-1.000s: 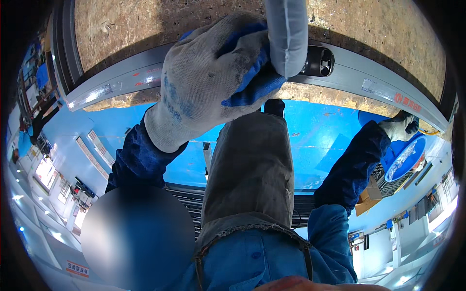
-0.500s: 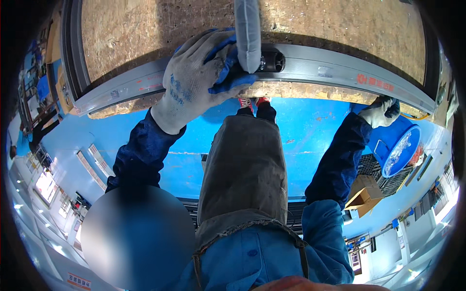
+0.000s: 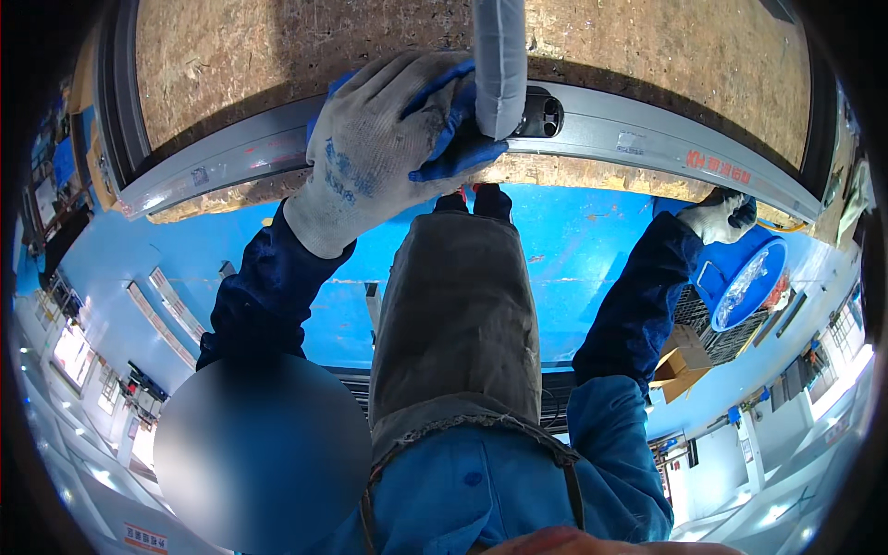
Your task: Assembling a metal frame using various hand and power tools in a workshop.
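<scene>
A long grey metal profile forms the near side of a frame on a wooden board. My left hand, in a white knit glove with blue coating, lies over the profile left of the middle. Its fingers are curled round something dark that I cannot make out. Right beside the fingertips a black fitting shows on the profile. A grey, soft-looking tube hangs down in front and hides part of the fitting. At the board's near right edge, just below the profile, my gloved right hand is closed; what it holds is hidden.
Darker side pieces of the frame run away at left and right. Under my right hand stands a blue bin with clear plastic in it. A cardboard box and a black crate lie near it on the blue floor.
The view has shifted slightly. Grey tube, black fitting and left fingertips appear a little farther right. Both hands keep the same closed pose.
</scene>
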Available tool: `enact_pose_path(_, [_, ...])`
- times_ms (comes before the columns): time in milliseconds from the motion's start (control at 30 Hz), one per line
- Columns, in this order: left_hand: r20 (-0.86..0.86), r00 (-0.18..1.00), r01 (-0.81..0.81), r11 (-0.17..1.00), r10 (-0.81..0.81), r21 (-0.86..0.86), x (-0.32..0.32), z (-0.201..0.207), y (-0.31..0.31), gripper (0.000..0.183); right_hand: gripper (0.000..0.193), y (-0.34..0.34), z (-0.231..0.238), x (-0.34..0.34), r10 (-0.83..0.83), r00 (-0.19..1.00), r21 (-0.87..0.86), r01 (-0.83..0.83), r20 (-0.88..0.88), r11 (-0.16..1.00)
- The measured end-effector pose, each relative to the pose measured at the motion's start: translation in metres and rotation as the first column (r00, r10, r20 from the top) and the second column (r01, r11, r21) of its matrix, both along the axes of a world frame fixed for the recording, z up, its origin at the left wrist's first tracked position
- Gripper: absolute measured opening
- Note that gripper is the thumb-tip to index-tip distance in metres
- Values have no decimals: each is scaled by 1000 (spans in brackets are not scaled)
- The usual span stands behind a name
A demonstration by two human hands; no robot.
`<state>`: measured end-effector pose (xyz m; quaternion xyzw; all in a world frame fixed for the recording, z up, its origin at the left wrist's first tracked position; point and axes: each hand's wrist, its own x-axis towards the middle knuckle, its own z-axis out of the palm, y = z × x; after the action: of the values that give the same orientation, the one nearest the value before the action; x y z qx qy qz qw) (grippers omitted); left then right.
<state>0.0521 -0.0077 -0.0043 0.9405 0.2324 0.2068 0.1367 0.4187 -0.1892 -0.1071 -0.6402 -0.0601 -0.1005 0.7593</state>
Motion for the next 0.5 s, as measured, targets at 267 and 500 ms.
enact_pose_path(267, [49,998,35,998,-33,-46,-5,-2,3,56,14,-18,-9,8,161,981,-109,-149,110,983])
enact_pose_path(500, [27,1000,10,997,-8,-79,-5,0,0,57,23,-26,-14,24,185,983,-5,-185,7,983])
